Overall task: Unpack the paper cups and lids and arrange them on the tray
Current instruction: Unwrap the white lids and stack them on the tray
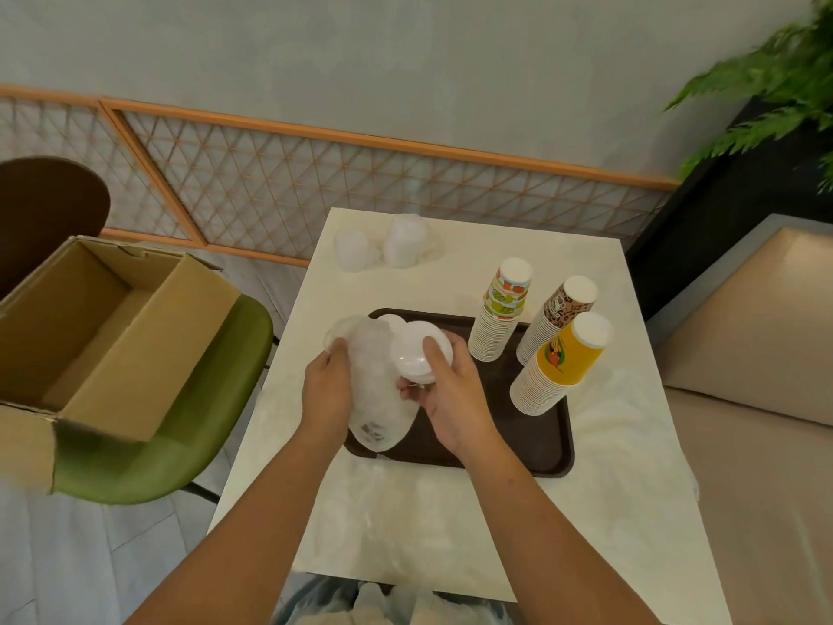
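Firmly, the fingers point(433, 356) of the right hand point(450, 399) curl round a stack of white lids point(412, 349). The left hand point(327, 392) grips the clear bag point(376, 399) beside them, above the left end of the brown tray point(518, 428). Three upside-down piles of cups stand on its right side: a green stack point(498, 311), a leopard stack point(556, 315) and a yellow stack point(563, 363). Two wrapped lid packs point(352, 250) point(405, 241) sit at the pale worktop's point(450, 512) far edge. One open box point(112, 336) rests on a green chair point(180, 444); lattice panelling point(315, 196) and a plant point(766, 83) stand behind.
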Demonstrator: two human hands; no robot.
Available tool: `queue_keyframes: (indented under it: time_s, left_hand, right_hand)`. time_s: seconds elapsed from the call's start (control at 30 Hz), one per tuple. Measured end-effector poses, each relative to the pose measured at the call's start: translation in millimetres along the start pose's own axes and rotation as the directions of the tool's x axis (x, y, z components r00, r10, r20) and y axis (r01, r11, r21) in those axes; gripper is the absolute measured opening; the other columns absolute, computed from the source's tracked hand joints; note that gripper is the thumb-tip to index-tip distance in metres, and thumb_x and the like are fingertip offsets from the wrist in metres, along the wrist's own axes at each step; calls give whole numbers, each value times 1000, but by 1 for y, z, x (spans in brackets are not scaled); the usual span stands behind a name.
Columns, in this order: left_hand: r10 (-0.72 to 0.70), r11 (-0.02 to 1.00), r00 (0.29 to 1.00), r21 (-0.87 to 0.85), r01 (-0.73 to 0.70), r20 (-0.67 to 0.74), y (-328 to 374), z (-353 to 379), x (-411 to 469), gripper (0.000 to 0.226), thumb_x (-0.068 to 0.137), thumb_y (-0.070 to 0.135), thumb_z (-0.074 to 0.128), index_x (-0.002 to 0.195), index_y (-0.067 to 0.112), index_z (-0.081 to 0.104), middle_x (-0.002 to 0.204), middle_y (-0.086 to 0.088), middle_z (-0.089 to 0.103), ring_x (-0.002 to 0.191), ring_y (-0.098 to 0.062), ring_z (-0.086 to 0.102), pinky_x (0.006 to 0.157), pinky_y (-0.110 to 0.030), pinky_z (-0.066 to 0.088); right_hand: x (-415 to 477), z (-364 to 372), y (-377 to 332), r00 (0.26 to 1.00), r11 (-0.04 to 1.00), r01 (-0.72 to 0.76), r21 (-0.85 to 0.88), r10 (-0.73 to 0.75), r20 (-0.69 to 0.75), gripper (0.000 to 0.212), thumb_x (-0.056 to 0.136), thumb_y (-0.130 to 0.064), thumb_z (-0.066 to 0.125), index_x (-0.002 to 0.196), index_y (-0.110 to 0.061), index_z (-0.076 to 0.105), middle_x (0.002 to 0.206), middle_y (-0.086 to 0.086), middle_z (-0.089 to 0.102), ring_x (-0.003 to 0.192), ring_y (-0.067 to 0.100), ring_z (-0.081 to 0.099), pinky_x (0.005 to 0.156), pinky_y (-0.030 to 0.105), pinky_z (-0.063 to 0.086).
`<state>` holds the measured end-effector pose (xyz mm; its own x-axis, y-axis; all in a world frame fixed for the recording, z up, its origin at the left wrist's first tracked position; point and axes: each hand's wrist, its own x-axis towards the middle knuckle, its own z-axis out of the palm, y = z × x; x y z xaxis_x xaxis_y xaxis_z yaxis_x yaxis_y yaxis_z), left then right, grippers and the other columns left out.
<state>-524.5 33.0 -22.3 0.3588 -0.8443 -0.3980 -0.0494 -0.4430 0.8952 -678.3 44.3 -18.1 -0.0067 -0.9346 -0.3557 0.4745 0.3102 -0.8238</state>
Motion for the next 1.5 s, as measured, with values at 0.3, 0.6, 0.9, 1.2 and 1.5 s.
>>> queue_keyframes:
  time_s: [0.3,0.6,0.9,1.2,1.5]
  left_hand:
    - [-154,985,988,85,151,30,-20,-65,29,41,95,56,68,126,30,60,115,6,65,107,-22,62,98,-47,50]
    - [-167,827,971,561,43,171,-55,-93,55,45,100,44,64,135,17,55,132,-5,62,116,-26,59,104,-46,50]
    - [-247,772,913,636,-16,323,-72,-111,86,68,100,47,63,157,17,40,155,-2,48,137,-24,50,106,-34,41]
    - [-267,755,881,653,-60,390,-65,-119,115,60,98,51,62,145,17,52,145,-4,57,129,-27,57,105,-42,49]
    - [-269,759,863,645,-83,428,-54,-112,126,55,96,54,63,136,17,57,135,-4,62,119,-25,62,99,-44,52]
  right_hand:
    - [36,-28,28,981,892,-55,-449,-34,-189,30,104,-30,61,132,-35,51,114,-3,63,83,26,74,71,30,63]
    - [93,-2,100,992,733,-92,-674,6,-129,45,104,-30,60,148,-26,46,138,1,54,122,29,58,67,22,62]
    - [119,13,136,966,553,-160,-818,-82,-244,48,105,-28,58,149,-15,42,142,10,50,128,27,53,101,34,49]
    - [125,16,157,921,403,-279,-872,-144,-361,50,108,-33,50,153,-15,42,136,11,31,100,15,50,96,24,49]
    - [130,15,147,910,424,-344,-837,-70,-409,45,110,-32,44,153,-17,44,143,17,35,104,22,52,103,33,47]
